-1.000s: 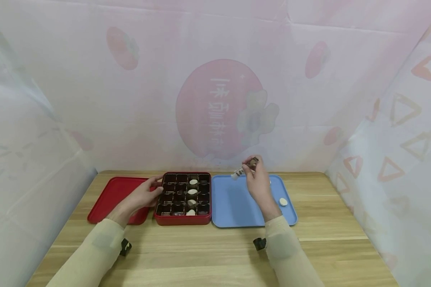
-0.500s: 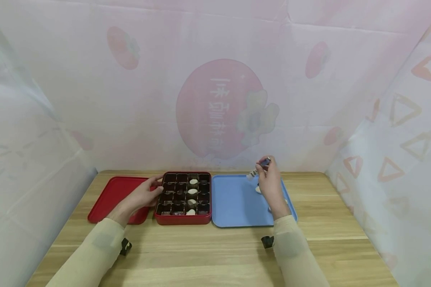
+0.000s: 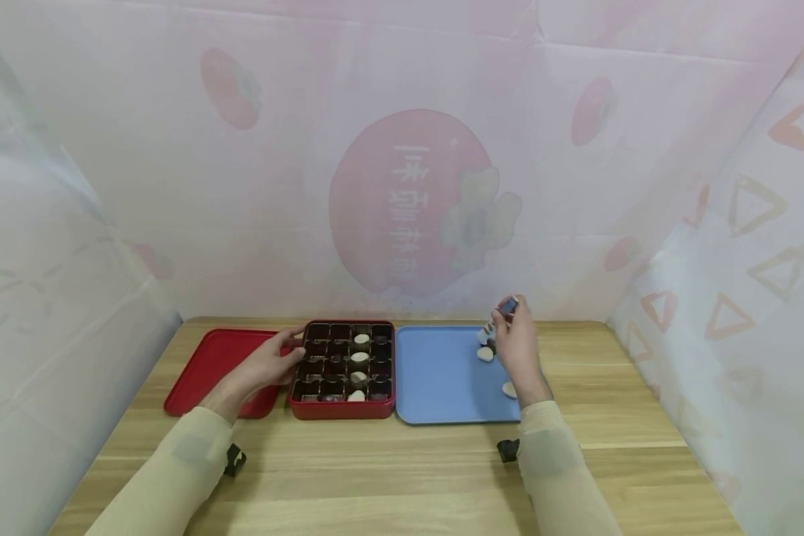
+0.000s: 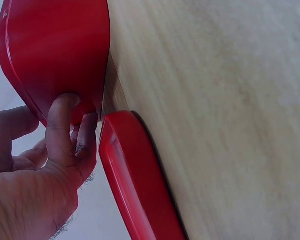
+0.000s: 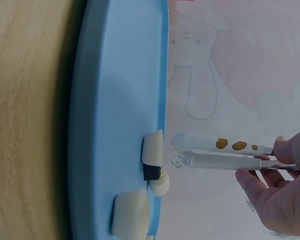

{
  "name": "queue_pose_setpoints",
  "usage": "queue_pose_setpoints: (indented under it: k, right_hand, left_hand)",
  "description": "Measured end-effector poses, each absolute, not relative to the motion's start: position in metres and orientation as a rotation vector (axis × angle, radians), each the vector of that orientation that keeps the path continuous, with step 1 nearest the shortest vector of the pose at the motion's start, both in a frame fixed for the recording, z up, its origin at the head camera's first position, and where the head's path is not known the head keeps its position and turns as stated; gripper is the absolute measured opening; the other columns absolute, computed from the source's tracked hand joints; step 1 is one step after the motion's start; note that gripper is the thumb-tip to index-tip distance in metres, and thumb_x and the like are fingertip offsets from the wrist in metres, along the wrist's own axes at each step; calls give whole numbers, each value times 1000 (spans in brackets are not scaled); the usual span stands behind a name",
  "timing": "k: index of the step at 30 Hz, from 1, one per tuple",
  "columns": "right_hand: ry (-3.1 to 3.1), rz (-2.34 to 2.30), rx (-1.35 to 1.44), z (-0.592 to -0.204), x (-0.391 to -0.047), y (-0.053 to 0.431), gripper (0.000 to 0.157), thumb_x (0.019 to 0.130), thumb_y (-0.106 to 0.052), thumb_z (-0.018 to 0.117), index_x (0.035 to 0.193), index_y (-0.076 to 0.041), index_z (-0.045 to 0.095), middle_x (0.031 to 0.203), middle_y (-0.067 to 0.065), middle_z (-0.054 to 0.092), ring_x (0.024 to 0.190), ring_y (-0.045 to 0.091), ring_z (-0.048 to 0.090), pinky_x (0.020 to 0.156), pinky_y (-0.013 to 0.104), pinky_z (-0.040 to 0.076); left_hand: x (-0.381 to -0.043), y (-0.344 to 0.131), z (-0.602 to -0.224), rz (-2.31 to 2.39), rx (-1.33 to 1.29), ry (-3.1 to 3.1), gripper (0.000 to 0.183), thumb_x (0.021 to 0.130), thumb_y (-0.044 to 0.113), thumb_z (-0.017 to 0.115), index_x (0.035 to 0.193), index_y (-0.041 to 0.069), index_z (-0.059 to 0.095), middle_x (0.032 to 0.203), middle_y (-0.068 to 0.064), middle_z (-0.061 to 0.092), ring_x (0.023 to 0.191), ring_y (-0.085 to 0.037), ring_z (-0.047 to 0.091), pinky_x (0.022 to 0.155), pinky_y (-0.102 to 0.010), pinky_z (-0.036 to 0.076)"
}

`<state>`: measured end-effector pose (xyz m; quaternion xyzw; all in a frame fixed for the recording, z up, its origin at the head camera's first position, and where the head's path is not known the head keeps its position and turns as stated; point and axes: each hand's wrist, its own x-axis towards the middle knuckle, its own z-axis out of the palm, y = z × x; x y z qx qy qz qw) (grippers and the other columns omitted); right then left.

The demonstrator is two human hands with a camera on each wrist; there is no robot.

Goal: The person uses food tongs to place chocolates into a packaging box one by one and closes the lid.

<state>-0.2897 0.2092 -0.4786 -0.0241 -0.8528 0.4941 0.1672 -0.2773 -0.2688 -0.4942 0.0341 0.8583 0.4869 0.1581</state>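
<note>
Red lid: the flat, rounded-corner red lid [image 3: 211, 366] lies to the left of the left hand, partly beneath it.
Left hand: the left hand [image 3: 268, 363] has its fingers apart, touching the side wall of the red box.
Red box: the deep, square-cornered red box [image 3: 342, 411] stands just right of the left hand and holds a glossy black compartment insert [image 3: 318, 333].
Cream pieces: four pale rounded pieces [image 3: 359, 357] sit in the insert's third column, right of the left hand; the dark cells are too dim to read.
Blue tray: the shallow rectangular light-blue tray [image 3: 442, 380] lies beside the box, reaching under the right hand.
Tray pieces: a cream piece [image 5: 153, 146] adjoining a dark block, a small round one [image 5: 160, 184] and a large cream one [image 5: 131, 214] lie near the right hand.
Tongs: white-tipped tongs with brown spots [image 5: 220, 161] point from the right hand towards the pieces, tips slightly apart.
Right hand: the right hand [image 3: 519, 342] pinches the tongs above the tray.
</note>
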Motion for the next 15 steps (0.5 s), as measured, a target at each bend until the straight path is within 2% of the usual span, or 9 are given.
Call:
queue_pose_setpoints:
  k: [7,15]
  right_hand:
    - [-2465,1361,-109,-482,-290,213,20,123,-6,58,140,5,53,146,34,68,149,57,67,121,63,61]
    - [-2513,1308,-138,-483,-290,216,21,124,-7,56,139,7,53,146,39,67,145,58,69,118,66,62]
  left_hand:
    - [-278,-268,-495,1406,102,2450,68,127,17,52,187,3,22,180,-40,42,125,-28,72,87,-35,67]
    - [-278,-269,-496,1416,101,2443,68,127,16,51,187,3,21,179,-40,42,128,-31,74,89,-37,68]
